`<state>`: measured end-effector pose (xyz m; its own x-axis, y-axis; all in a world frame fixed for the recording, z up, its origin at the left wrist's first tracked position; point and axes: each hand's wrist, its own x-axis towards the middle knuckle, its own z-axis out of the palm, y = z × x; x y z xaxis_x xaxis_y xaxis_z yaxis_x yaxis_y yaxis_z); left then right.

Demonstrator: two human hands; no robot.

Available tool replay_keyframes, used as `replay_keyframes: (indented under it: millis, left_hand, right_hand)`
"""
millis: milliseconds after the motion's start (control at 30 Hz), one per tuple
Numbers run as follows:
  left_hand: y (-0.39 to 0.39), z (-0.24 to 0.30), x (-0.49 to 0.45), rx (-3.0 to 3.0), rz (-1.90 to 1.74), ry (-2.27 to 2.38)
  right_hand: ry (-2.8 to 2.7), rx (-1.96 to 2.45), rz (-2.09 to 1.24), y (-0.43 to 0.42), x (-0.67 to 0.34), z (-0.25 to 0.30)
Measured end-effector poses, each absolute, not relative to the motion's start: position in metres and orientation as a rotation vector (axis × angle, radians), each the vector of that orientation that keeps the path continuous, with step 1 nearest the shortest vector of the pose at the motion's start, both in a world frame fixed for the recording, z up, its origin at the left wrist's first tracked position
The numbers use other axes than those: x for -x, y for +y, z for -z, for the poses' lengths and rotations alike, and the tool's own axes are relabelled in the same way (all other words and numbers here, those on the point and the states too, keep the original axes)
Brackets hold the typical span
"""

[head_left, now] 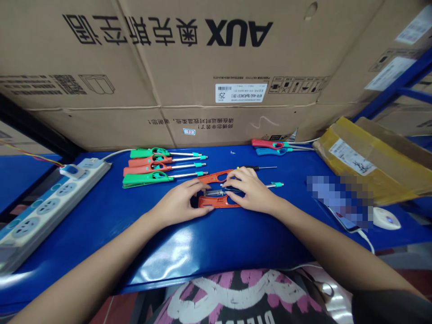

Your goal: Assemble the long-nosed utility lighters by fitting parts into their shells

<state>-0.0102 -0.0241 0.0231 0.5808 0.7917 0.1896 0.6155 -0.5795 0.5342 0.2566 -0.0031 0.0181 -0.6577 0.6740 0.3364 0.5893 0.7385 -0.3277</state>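
Note:
An opened orange gas lighter lies on the blue table. Its lower casing half (218, 202) is nearer me, the other casing half (219, 176) farther away. Between them lies a clear tank (214, 193), and a metal rod with a teal tip (277, 185) sticks out to the right. My left hand (180, 201) curves round the left ends of both halves, thumb on the nearer one, fingers at the farther one. My right hand (251, 189) bends over the inner parts, its thumb and fingertips close to thin wires; its exact hold is partly hidden.
Several green and orange lighters (148, 166) lie at left behind my hands. A red lighter (266, 144) and blue lighter (270, 151) lie farther right. A screwdriver (256, 168) rests behind my right hand. A power strip (54, 202) stands left; a yellow-taped box (364, 166), phone (340, 216) and white mouse (386, 219) right.

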Motion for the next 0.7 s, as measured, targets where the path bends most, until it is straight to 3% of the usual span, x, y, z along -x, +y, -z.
replay_keyframes:
  millis: [167, 700]
  left_hand:
    - [-0.022, -0.034, 0.022, -2.369, -0.423, 1.078]
    - [-0.032, -0.015, 0.008, -2.299, -0.587, 1.015]
  right_hand:
    - [-2.555, 0.971, -0.305, -0.003, -0.25, -0.014]
    - [-2.77, 1.147, -0.335, 0.003, -0.22, -0.043]
